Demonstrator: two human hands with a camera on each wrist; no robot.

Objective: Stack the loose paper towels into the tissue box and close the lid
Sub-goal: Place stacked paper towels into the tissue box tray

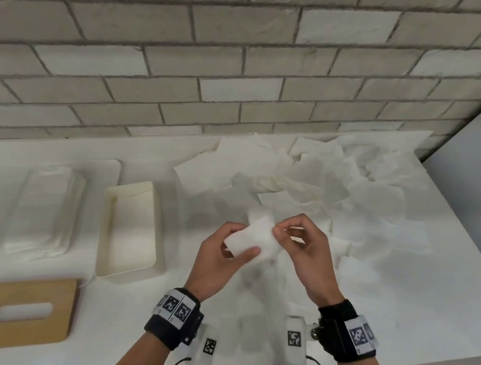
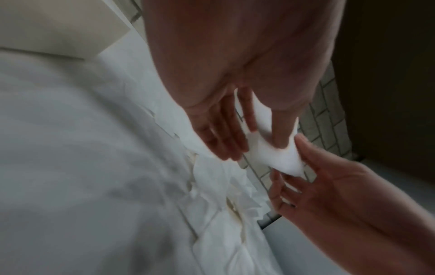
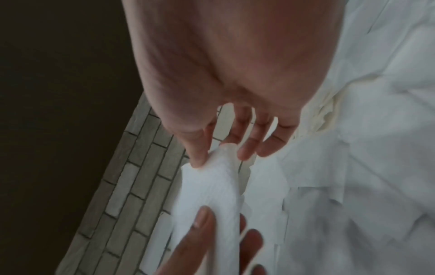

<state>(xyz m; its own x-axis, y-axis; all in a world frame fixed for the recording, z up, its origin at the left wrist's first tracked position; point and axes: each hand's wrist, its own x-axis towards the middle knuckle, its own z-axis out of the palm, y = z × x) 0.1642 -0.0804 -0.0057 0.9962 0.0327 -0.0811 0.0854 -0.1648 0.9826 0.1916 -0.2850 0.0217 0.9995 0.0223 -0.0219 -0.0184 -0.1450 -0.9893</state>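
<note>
Right hand [image 3: 226,78], upper centre of frame: thumb and fingertips pinch the top end of a white paper towel [image 3: 209,188]. Left hand [image 3: 212,241], bottom centre: thumb on the towel's lower part. Loose towels [image 3: 353,167], right side. Brick-pattern tile wall [image 3: 141,176], lower left.
</note>
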